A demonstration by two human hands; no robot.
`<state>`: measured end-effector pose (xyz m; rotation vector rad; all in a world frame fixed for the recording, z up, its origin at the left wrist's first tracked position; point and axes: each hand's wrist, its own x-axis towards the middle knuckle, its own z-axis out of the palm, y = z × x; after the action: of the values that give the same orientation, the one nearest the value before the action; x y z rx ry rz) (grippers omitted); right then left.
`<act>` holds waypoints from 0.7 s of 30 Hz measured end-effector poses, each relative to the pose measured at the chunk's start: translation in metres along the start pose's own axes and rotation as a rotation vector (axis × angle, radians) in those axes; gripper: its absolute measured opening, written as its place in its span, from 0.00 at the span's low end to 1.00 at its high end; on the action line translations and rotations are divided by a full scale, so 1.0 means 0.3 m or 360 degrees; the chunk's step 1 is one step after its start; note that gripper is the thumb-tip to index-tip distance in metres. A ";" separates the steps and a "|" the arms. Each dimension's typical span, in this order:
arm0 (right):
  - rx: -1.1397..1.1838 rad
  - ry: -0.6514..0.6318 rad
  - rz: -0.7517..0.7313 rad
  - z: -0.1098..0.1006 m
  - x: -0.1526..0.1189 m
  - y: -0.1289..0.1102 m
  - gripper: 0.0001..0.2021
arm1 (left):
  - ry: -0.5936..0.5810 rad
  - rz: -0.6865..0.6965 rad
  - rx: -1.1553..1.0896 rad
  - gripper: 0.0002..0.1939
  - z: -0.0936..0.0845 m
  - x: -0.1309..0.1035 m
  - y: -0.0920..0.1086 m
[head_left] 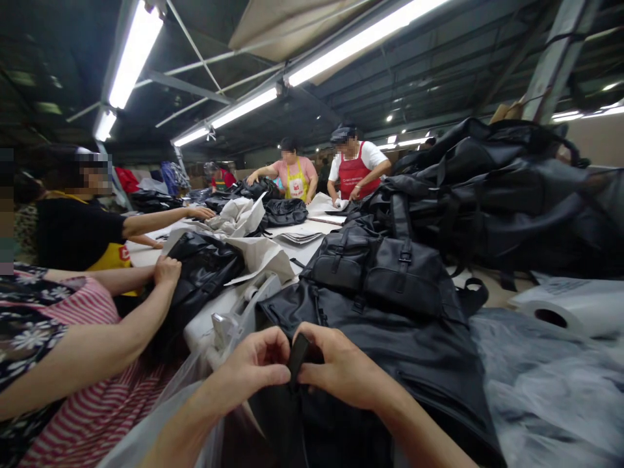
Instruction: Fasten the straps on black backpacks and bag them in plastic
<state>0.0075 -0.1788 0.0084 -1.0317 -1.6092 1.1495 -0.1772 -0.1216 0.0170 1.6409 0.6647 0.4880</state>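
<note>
A black backpack (390, 325) lies in front of me, its two buckled front pockets (407, 273) facing up. Over its near left side, my left hand (260, 361) and my right hand (336, 367) meet, fingers curled inward. Between them stands a short length of black strap (299, 354), pinched by the thumb and fingers of both hands. The strap runs down toward the lower part of the bag. Whether a buckle sits under my fingers is hidden.
At my left, a person's hand (167, 270) grips another black bag (202, 266). A white machine (253, 292) stands between us. Black bags (511, 188) pile up at right, near a plastic roll (570, 309) and clear plastic bags (550, 390). Co-workers stand across the table.
</note>
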 end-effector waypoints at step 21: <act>0.0509 -0.0065 0.0033 -0.012 0.022 0.051 0.18 | 0.0197 0.0030 -0.0321 0.21 -0.015 -0.027 -0.037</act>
<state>0.0111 -0.1683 -0.0044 -0.8219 -1.3899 1.3962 -0.1878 -0.1227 0.0073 1.4364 0.6694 0.6535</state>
